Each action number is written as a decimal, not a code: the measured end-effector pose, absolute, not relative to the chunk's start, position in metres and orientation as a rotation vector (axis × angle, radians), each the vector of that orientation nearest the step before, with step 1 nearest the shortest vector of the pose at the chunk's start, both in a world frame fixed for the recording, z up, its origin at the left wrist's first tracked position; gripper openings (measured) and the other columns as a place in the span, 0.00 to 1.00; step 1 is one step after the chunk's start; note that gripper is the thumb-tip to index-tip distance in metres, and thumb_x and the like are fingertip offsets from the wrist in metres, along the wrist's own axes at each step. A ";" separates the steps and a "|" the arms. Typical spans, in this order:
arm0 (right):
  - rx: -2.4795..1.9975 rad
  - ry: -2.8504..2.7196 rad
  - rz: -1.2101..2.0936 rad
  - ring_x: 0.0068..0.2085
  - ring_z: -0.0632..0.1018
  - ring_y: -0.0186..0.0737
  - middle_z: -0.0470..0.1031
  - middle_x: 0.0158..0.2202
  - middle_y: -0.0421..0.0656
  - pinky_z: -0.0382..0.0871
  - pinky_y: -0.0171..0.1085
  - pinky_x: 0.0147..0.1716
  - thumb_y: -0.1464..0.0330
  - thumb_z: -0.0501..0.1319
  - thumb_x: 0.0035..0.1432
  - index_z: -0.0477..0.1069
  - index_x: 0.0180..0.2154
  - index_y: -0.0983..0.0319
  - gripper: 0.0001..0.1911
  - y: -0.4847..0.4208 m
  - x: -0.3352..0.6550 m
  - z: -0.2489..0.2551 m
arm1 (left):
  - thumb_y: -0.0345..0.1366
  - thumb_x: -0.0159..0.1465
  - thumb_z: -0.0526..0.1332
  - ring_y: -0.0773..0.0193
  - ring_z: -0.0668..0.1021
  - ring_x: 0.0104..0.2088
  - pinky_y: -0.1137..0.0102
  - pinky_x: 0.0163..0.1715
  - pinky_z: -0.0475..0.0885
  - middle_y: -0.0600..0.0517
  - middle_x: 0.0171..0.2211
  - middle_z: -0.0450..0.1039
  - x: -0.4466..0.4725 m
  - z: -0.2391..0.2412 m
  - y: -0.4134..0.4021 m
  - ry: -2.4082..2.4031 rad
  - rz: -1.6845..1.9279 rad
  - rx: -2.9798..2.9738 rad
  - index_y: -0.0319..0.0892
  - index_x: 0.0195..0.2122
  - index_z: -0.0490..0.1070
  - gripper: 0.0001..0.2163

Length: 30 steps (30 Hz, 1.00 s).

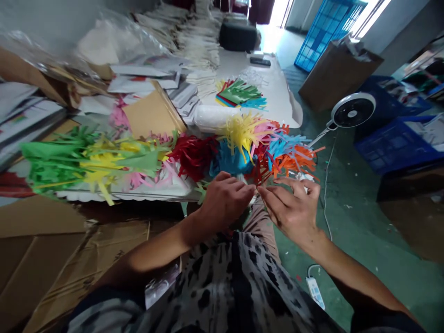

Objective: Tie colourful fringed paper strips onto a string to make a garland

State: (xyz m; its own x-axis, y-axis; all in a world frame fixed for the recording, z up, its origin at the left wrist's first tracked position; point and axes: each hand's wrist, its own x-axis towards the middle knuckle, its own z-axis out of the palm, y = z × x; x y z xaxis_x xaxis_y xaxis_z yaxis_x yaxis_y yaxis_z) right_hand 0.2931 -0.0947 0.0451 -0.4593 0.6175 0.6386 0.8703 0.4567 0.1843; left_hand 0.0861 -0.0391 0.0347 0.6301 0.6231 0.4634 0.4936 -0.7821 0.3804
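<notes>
A scuffed green floor [343, 203] fills the right of the frame, with a deep-blue plastic crate [395, 148] toward the right edge. A long table with a white covering [277, 88] reaches from the middle left up toward the top centre, and brown cardboard [21, 263] sits below its near edge at lower left. A round, white-rimmed fan [352, 111] with a dark face stands at upper right.

Along the table's near side lies a row of fringed, paper-like bunches, its long axis running left to right: a bright green bunch [52, 159] at the left end, a blue bunch [232, 159] near the centre, an orange bunch [294, 159] at the right end.

Both hands reach up from the bottom to the centre, just below the right part of this row. The left hand [227, 199] is curled, thumb and forefinger drawn together and aimed right; the right hand [294, 203] faces it, its leading fingers narrowed to a pinch and the others raised and spread.

Smallest are the dark red strands [262, 172], directly above the meeting fingertips and slanting down toward them, slightly nearer the right hand. I cannot tell whether either pinch has hold of a strand.
</notes>
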 end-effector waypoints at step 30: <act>-0.954 -1.847 0.758 0.43 0.81 0.42 0.82 0.40 0.42 0.75 0.44 0.44 0.70 0.67 0.66 0.81 0.40 0.55 0.05 -0.029 0.207 0.065 | 0.43 0.63 0.72 0.58 0.81 0.44 0.66 0.47 0.75 0.49 0.37 0.81 0.033 0.026 -0.043 0.974 1.297 1.160 0.43 0.32 0.76 0.11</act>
